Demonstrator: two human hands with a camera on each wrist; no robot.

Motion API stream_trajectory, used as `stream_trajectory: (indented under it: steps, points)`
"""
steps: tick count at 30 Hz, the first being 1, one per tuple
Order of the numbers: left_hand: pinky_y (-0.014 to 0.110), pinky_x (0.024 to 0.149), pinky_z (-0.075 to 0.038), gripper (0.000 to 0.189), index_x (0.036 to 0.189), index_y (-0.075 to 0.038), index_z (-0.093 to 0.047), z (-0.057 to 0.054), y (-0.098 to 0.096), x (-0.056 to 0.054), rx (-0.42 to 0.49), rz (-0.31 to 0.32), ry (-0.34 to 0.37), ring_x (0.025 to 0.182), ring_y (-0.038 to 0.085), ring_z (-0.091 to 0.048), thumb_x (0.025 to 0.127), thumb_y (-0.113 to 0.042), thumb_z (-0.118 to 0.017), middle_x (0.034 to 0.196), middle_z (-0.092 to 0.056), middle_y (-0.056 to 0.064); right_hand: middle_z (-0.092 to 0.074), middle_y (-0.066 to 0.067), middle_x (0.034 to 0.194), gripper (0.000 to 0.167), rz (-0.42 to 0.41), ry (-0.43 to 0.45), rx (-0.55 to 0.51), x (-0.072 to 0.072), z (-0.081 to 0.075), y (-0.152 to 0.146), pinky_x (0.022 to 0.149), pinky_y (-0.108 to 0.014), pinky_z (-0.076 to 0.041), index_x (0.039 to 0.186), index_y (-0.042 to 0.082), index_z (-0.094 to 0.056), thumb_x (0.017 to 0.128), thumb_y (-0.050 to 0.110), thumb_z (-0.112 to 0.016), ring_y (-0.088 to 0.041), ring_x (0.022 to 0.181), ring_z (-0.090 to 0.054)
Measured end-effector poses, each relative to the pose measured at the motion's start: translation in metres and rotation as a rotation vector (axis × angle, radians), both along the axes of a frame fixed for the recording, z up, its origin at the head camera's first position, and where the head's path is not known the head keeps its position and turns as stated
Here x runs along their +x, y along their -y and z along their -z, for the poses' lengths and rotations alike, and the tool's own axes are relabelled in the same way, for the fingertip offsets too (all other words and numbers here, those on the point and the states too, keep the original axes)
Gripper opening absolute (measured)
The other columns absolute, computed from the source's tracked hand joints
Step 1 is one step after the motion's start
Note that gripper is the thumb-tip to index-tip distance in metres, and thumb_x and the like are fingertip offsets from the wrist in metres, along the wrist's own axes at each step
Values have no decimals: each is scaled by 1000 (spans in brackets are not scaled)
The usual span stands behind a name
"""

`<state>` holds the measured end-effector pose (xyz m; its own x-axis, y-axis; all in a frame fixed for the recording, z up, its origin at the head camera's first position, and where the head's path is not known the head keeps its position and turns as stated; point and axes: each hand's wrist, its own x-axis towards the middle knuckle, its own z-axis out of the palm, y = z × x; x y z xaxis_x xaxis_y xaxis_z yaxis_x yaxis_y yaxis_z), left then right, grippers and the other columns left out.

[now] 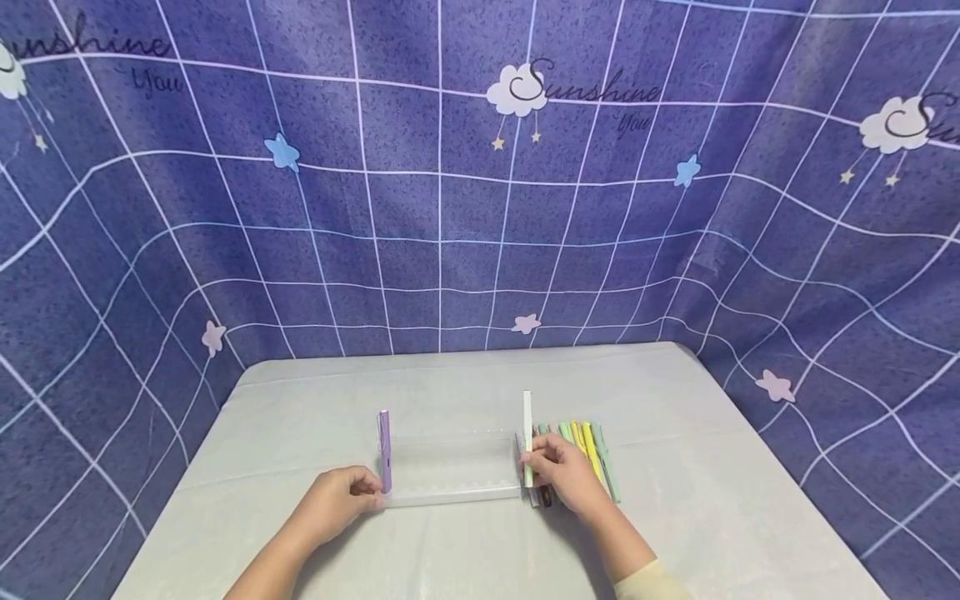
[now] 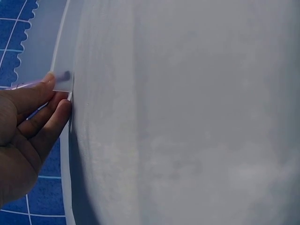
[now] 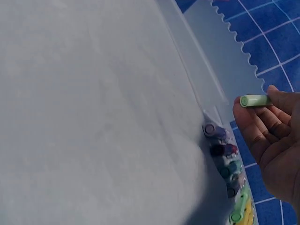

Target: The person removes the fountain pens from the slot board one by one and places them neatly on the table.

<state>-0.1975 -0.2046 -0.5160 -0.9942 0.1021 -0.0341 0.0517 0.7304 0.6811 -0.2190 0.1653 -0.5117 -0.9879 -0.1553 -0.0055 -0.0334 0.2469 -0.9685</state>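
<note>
A clear plastic pen rack [image 1: 453, 495] with a scalloped inner edge sits on the table. My left hand [image 1: 339, 500] holds its left front corner, thumb above and fingers beneath, as the left wrist view shows. At that same end a purple pen [image 1: 386, 450] stands upright in the rack. My right hand [image 1: 566, 473] pinches a pale green pen [image 1: 527, 433] between thumb and fingers, upright near the rack's right end. The pen's pale green end [image 3: 253, 100] points toward the right wrist camera.
Several pens [image 1: 592, 450] in yellow, green and darker colours lie side by side right of the rack, partly behind my right hand. A pale cover lies over the table [image 1: 450, 558]. Behind and at the sides hangs a blue gridded curtain [image 1: 420, 208].
</note>
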Motion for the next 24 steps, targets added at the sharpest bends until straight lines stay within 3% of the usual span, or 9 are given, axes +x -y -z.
stream_trajectory:
  steps: [10, 24]
  points:
    - [31, 77, -52, 13, 84, -24, -69, 1, 1, 0, 1, 10, -7, 79, 6, -59, 80, -18, -79, 80, -65, -12, -65, -13, 94, 24, 68, 22, -28, 3, -2, -20, 74, -36, -58, 106, 1, -62, 92, 19, -69, -23, 85, -65]
    - [32, 78, -50, 13, 84, -24, -68, -1, -1, -1, -4, 11, -1, 78, 7, -58, 80, -19, -79, 79, -64, -12, -68, -14, 98, 23, 171, 32, 71, 6, -2, -49, 68, -34, -58, 108, 0, -65, 92, 16, -68, -21, 79, -66]
